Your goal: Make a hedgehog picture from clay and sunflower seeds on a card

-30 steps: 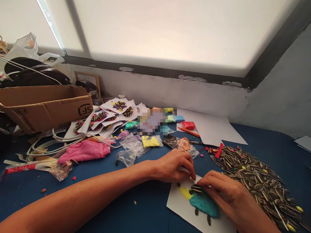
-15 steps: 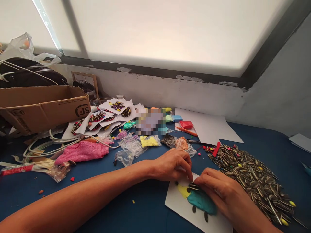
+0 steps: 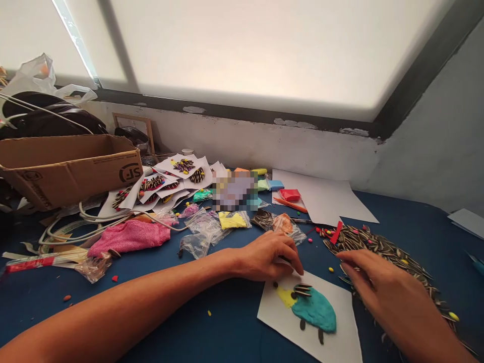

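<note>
Blue table (image 3: 207,338), white card (image 3: 278,317), striped seed pile (image 3: 385,244), pink cloth (image 3: 132,237), cardboard box (image 3: 71,176), scattered plastic bags (image 3: 196,244)

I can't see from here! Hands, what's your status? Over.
Left hand at far edge of white card. Right hand by striped seed pile, grip unclear. Teal clay on card, seeds at its upper left. Loose yellow bead near card.

Left hand (image 3: 270,256) at white card (image 3: 280,318), right hand (image 3: 395,290) by seeds (image 3: 383,243)

The cardboard box (image 3: 81,176) bears "SF" on its side; the smaller print beside it is illegible
</note>
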`<state>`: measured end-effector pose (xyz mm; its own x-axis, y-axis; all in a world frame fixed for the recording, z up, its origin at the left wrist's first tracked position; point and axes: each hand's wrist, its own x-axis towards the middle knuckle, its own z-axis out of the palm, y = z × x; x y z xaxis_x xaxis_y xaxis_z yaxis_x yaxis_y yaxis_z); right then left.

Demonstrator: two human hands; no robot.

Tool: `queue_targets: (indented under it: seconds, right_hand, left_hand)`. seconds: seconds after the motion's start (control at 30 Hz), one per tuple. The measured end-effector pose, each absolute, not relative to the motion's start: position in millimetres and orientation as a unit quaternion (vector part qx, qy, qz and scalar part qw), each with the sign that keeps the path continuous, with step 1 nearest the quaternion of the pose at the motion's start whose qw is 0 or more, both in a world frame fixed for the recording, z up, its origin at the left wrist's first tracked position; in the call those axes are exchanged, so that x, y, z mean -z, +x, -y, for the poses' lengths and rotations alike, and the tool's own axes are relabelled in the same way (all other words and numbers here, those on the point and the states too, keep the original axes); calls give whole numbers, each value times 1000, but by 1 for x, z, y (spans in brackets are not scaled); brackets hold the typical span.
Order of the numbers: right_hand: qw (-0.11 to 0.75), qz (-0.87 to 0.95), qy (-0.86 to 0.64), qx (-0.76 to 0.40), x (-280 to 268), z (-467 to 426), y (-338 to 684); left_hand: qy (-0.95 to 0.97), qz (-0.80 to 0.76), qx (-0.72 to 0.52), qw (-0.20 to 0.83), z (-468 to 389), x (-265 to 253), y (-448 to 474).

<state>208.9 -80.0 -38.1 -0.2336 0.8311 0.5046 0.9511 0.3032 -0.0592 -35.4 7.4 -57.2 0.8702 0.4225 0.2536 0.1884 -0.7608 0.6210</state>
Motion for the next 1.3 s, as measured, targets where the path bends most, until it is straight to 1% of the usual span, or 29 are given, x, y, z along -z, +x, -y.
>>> queue_targets:
  seconds: [0.03, 0.1, 0.27, 0.5, 0.93, 1.17, 1.3]
  right_hand:
    - [215, 761, -590, 164, 40, 78, 216]
    - [192, 751, -605, 185, 44, 74, 227]
    - [176, 773, -590, 153, 52, 66, 229]
    - [166, 771, -594, 158, 58, 57, 223]
    - [189, 781, -569, 175, 63, 53, 215]
    - [235, 774, -569, 152, 56, 57, 206]
    - [236, 777, -570, 130, 51, 60, 200]
  left_hand:
    - [918, -168, -192, 304, -8, 57, -35]
    - [917, -173, -190, 304, -8, 57, -35]
    - [917, -182, -183, 303, -7, 59, -35]
    - [921, -182, -179, 295, -7, 59, -36]
    - [924, -177, -200, 275, -8, 60, -32]
    - [924, -206, -204, 250, -5, 52, -31]
    - [929, -222, -207, 214, 1, 42, -33]
